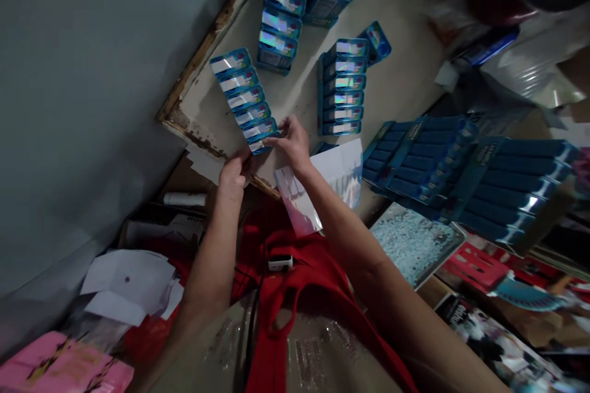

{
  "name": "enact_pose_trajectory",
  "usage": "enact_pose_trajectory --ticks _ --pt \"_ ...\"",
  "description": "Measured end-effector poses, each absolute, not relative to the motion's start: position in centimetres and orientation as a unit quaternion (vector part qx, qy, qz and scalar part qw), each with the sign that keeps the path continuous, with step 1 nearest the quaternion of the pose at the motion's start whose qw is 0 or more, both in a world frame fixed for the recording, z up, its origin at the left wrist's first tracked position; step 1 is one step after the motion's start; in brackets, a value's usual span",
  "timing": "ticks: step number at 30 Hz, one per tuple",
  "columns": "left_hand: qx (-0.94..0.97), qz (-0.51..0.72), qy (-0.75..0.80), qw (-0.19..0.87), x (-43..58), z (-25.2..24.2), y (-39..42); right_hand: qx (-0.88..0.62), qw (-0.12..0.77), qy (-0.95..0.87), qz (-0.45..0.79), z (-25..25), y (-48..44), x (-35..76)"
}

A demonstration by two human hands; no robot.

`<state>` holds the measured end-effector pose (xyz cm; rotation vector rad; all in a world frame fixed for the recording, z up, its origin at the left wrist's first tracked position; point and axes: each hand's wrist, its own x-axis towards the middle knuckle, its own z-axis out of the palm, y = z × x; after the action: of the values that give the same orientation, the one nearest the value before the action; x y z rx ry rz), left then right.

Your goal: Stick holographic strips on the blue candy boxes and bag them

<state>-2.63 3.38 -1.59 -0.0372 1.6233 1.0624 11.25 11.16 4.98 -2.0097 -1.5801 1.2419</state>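
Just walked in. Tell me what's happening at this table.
A person is working at a row of blue boxes near the corner of the table. The right hand has its fingers at the near end of the row; the left hand is close by at the table edge, its grip unclear. The right forearm passes over a pale, shiny sheet. Another row of blue boxes stands to the right, and more blue boxes stand farther back.

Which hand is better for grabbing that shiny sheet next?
Probably the right hand: its forearm already crosses in front of the sheet. The left hand looks farther away, down by the table edge.
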Motion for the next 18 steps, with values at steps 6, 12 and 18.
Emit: enact_pose_trajectory --ticks 6,12,18 --pt "-0.006 0.449 0.756 0.477 0.0 1.1 0.3 -0.665 0.202 -0.613 0.377 8.3 8.7 16.7" --pt "0.157 0.395 0.724 0.543 2.6 5.4 -4.4 -0.763 0.194 -0.573 0.227 9.2 5.6 30.0" --pt "0.159 0.355 0.738 0.551 4.6 6.7 -5.5 -0.761 0.111 -0.575 0.279 8.1 2.0 33.0"
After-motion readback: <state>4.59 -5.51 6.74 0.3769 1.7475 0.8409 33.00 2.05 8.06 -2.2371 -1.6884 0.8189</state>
